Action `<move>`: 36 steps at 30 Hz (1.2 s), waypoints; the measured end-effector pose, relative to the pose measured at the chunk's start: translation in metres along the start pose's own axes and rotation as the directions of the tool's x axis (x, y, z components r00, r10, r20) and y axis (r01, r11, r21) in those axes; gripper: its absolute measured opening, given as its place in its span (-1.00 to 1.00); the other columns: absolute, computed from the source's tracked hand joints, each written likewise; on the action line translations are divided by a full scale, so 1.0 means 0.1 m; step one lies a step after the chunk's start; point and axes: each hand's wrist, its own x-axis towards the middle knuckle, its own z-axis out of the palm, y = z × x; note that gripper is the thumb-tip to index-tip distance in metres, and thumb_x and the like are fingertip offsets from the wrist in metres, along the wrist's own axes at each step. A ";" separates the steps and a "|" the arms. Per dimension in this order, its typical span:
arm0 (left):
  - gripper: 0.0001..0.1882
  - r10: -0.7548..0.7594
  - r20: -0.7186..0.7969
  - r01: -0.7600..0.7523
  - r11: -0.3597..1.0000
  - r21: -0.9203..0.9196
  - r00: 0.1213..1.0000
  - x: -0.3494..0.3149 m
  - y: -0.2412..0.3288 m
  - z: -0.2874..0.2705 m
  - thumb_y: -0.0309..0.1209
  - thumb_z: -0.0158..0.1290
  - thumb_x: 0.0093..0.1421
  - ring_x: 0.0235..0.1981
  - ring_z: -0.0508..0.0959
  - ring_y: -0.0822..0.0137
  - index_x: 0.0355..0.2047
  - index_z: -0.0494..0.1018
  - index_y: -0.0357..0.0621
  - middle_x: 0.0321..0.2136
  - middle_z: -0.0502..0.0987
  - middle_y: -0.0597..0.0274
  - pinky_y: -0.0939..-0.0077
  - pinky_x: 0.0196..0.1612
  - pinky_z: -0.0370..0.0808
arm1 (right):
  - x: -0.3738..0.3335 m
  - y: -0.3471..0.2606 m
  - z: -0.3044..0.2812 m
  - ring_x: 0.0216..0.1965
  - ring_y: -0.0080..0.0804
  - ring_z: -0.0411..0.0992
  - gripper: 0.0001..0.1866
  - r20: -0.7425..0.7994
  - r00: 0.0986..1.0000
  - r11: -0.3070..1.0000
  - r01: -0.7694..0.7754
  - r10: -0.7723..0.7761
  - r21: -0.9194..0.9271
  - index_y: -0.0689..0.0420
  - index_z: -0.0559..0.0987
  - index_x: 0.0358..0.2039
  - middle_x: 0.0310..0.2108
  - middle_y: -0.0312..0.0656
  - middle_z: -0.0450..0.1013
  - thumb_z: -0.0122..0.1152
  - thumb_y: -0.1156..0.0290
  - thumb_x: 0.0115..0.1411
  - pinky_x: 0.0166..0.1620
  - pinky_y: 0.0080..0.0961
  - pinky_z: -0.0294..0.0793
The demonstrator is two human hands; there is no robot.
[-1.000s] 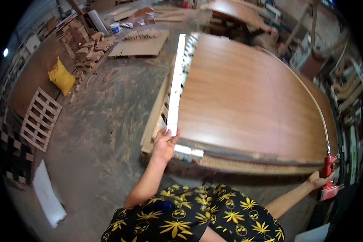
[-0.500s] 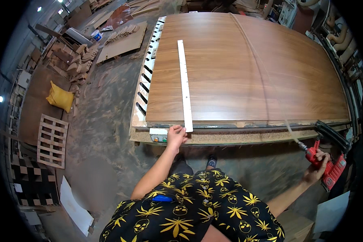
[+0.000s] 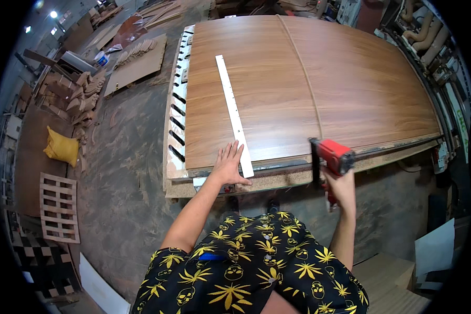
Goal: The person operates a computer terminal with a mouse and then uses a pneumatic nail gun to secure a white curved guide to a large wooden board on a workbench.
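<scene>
My left hand [image 3: 228, 166] rests at the near edge of a wood-grain panel [image 3: 277, 99], its fingers spread and thumb apart. Its fingertips touch the near part of a long white strip [image 3: 229, 94] with small dark marks along it. That strip lies slightly slanted on the panel, and its near end juts past the panel's edge. Gripped in my right hand [image 3: 340, 186] is a red and black nail gun [image 3: 336, 153], held upright just off the panel's near edge. Part of the tool is blurred, and the right fingers are partly hidden behind it.
A thin air hose [image 3: 304, 68] runs over the panel. Along its left side is a white slotted rail [image 3: 176, 125]. On the floor to the left are a yellow sack [image 3: 63, 146], a wooden pallet [image 3: 59, 206] and curved wood offcuts. Ducts [image 3: 426, 36] and machinery stand at the right.
My right hand has brought the nail gun leftward from the far right to the panel's front edge. My left hand has changed from pinching the strip's near end to lying spread against it.
</scene>
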 end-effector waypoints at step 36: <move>0.26 0.133 -0.083 -0.135 0.991 -0.014 0.988 -0.36 -1.16 -0.20 0.26 0.33 -0.21 0.50 -0.05 0.05 0.47 0.06 0.16 0.48 0.04 0.30 -0.06 0.52 -0.25 | -0.15 0.09 0.85 -0.69 -0.64 0.30 -0.71 0.073 0.989 0.991 -0.132 0.132 -0.006 0.16 0.52 -0.50 -0.69 -0.37 0.37 0.33 0.30 0.30 -0.60 -0.56 0.26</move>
